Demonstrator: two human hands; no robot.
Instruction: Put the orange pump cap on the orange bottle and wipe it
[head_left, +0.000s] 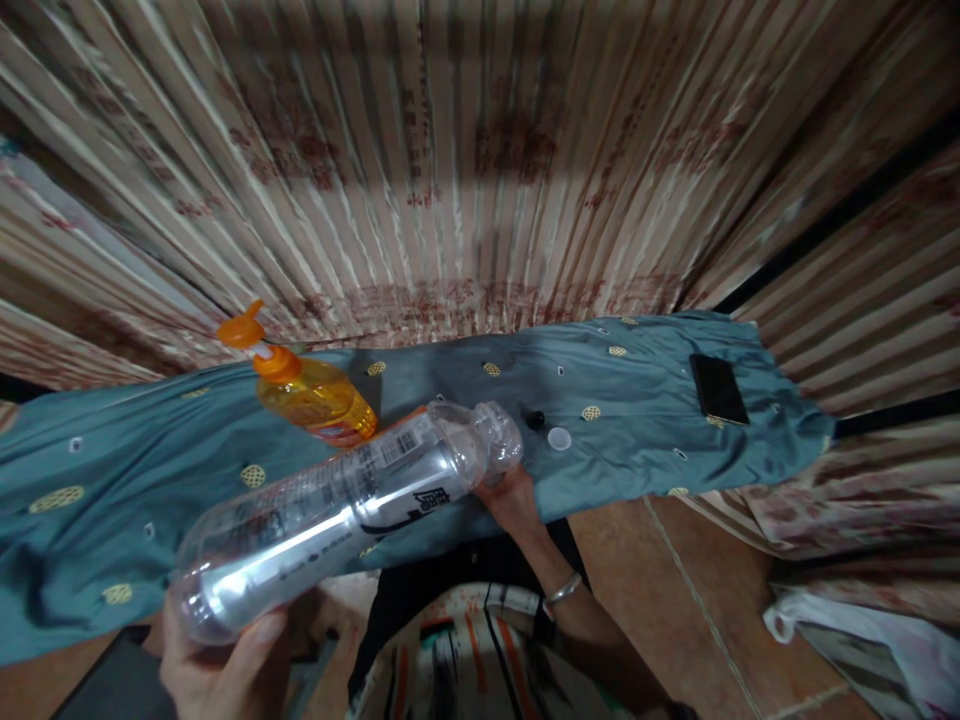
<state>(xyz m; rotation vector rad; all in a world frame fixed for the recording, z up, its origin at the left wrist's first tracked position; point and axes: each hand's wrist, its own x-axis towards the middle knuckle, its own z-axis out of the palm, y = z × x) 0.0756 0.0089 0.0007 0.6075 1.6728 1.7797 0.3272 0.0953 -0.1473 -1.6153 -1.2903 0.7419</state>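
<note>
A large clear plastic bottle [322,520] with a printed silver label lies aslant between my hands, its base at the lower left and its mouth end toward the right. My left hand [225,660] is closed around the base. Against the mouth end is a small clear plastic container [501,437], gripped from below by my right hand [514,498]; its fingertips are partly hidden. Just beyond, a round white cap [559,438] and a small black piece [535,420] rest on the cloth. Behind the large bottle stands an orange pump bottle [311,395] of yellow-orange liquid.
A blue-green cloth with pineapple prints [637,440] covers the narrow table. Toward its right end lies a black phone [718,388]. Patterned curtains [450,200] hang behind and at both sides. Tiled floor [660,590] shows below, with a white plastic bag [855,630] at the lower right.
</note>
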